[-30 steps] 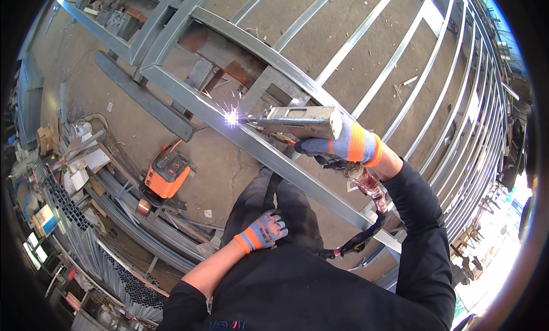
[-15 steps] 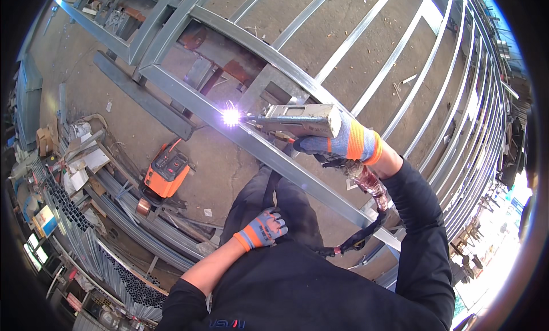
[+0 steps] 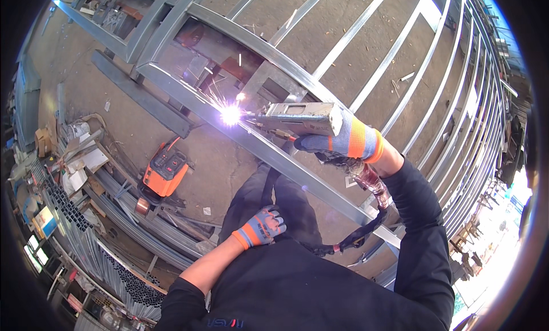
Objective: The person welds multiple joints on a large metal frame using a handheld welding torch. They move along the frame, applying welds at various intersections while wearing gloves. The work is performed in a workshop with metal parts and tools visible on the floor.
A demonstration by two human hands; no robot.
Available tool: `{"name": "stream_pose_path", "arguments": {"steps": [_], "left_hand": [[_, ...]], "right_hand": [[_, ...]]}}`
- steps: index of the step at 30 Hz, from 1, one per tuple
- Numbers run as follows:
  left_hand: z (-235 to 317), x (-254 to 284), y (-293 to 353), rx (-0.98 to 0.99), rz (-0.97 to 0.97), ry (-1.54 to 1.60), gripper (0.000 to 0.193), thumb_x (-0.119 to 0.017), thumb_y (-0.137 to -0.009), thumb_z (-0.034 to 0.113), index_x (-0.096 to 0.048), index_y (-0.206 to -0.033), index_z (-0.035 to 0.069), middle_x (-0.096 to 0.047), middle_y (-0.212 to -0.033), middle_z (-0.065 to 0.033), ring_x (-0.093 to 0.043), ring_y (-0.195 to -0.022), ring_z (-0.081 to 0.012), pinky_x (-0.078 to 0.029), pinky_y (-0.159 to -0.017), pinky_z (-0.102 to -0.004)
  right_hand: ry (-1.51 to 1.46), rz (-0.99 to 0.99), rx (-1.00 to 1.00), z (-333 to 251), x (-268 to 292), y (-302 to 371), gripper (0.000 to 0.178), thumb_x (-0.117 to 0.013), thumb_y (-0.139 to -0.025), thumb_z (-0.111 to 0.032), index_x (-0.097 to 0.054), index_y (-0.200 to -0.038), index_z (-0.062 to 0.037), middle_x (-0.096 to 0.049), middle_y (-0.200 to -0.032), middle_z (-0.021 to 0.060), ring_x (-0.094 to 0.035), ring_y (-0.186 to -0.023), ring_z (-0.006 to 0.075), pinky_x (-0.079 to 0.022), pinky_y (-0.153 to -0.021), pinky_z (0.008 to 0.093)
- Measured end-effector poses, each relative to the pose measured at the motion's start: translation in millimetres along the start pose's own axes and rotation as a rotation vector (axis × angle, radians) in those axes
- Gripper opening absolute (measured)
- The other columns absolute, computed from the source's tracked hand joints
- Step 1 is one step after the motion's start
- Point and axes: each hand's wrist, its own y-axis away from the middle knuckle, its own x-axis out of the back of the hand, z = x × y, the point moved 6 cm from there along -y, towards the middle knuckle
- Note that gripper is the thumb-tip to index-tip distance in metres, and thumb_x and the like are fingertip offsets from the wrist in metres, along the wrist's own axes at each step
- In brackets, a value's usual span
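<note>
My right hand [image 3: 350, 141], in a grey and orange glove, is closed around a welding gun [image 3: 300, 118] with a boxy silver body. Its tip points left and meets a long galvanized steel tube [image 3: 320, 192]. A bright violet-white arc [image 3: 230, 115] burns there, and the glare hides the joint itself. Wrapped cable [image 3: 369, 185] hangs from the gun below my wrist. My left hand [image 3: 262, 227], gloved alike, rests on my thigh with loosely bent fingers slightly apart and nothing visible in it.
A large frame of parallel steel bars [image 3: 366, 93] spreads to the right. An orange and black machine [image 3: 164, 173] stands on the floor at left. Bundled steel tubes [image 3: 123, 279] and scrap cardboard [image 3: 88, 162] lie farther left. Another steel beam [image 3: 140, 93] crosses beyond the tube.
Sparks now spray up and left from the arc, which glows larger. The gun and both hands stay almost in place.
</note>
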Motion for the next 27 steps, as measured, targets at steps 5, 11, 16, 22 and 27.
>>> {"name": "stream_pose_path", "arguments": {"steps": [5,11,16,22,27], "left_hand": [[-0.1,-1.6,-0.6,0.011,-0.047,-0.003,0.055,-0.083,-0.068,0.038,-0.070,-0.118,0.018,-0.066,-0.113,-0.0032,-0.060,-0.118,-0.0266,-0.042,-0.108,-0.0492],[4.4,18.1,-0.1,-0.051,0.172,0.006,0.032,-0.075,-0.072,0.039,-0.065,-0.094,0.018,-0.062,-0.091,-0.0022,-0.065,-0.099,-0.0247,-0.045,-0.109,-0.0476],[6.7,23.4,-6.6,-0.105,0.190,0.012,0.032,-0.075,-0.068,0.035,-0.065,-0.093,0.017,-0.062,-0.088,-0.0025,-0.065,-0.096,-0.0256,-0.046,-0.108,-0.0483],[27.5,25.3,-28.9,-0.230,0.323,-0.064,0.006,-0.064,-0.079,0.024,-0.060,-0.081,0.020,-0.056,-0.078,-0.0010,-0.063,-0.085,-0.0228,-0.050,-0.102,-0.0451],[35.5,20.7,-38.8,-0.293,0.349,-0.112,0.007,-0.062,-0.079,0.026,-0.058,-0.081,0.021,-0.052,-0.076,-0.0009,-0.062,-0.081,-0.0224,-0.054,-0.095,-0.0438]], "right_hand": [[-0.046,-0.021,-0.048,-5.7,1.0,2.0,0.053,-0.084,-0.084,-0.017,-0.067,-0.133,-0.0028,-0.074,-0.117,0.0139,-0.069,-0.101,0.0193,-0.055,-0.089,0.0332],[-0.252,-0.048,-0.242,-6.8,10.0,13.9,0.055,-0.082,-0.086,-0.014,-0.064,-0.136,-0.0021,-0.074,-0.118,0.0128,-0.068,-0.101,0.0163,-0.055,-0.088,0.0313],[-0.376,-0.101,-0.516,-26.9,27.2,48.0,0.054,-0.079,-0.085,-0.010,-0.063,-0.136,-0.0016,-0.074,-0.110,0.0089,-0.066,-0.091,0.0149,-0.055,-0.084,0.0316],[-0.328,-0.149,-0.512,-19.9,18.7,80.2,0.041,-0.083,-0.086,-0.017,-0.069,-0.122,-0.0004,-0.074,-0.104,0.0094,-0.065,-0.088,0.0169,-0.055,-0.083,0.0320],[-0.255,-0.136,-0.380,-12.4,12.4,87.2,0.038,-0.082,-0.089,-0.020,-0.070,-0.119,-0.0008,-0.074,-0.101,0.0105,-0.066,-0.086,0.0187,-0.055,-0.081,0.0318]]}}
